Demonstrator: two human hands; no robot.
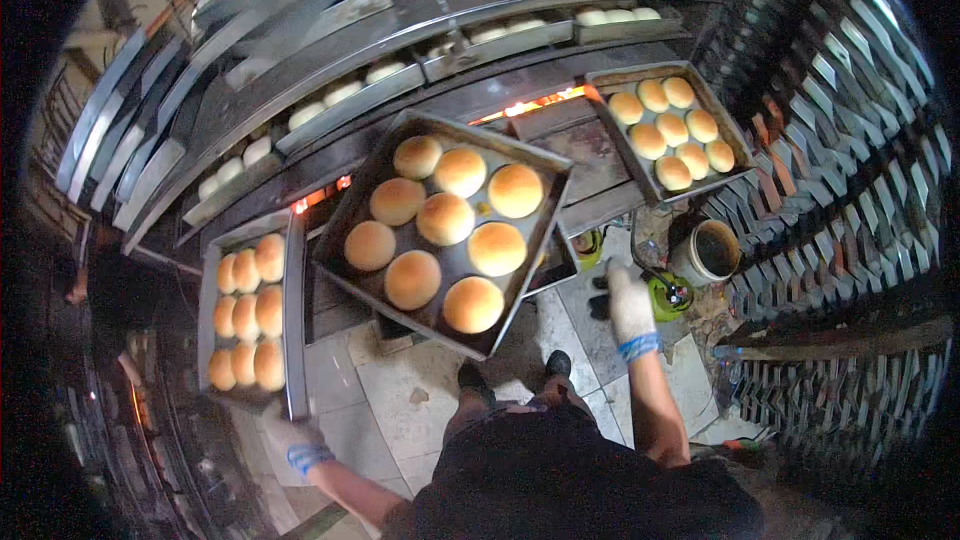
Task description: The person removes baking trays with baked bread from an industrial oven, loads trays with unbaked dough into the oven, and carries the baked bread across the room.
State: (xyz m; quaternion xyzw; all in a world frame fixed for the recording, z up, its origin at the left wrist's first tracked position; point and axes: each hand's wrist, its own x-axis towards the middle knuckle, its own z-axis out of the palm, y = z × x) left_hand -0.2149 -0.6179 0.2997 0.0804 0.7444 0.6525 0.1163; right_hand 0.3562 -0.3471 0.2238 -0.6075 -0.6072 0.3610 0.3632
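Both of my hands wear pale gloves with blue bands at the wrists. My left hand (290,432) is at the near end of a metal tray (297,340) of golden buns; its fingers are blurred and partly hidden there. My right hand (630,305) reaches forward above the floor with its fingers extended and nothing visible in it. Between my hands, a larger-looking square tray (445,335) sits askew before the oven, holding several round browned buns (446,219). Farther right, another tray (655,180) holds browned buns in rows of three.
Flames glow in the oven slot (545,102). Above it, narrow pans (350,105) of pale dough line a shelf. A green gas cylinder (668,295) and a white bucket (712,252) stand right of my right hand. Stacked metal pans (850,240) fill the right side; tiles (400,405) cover the floor.
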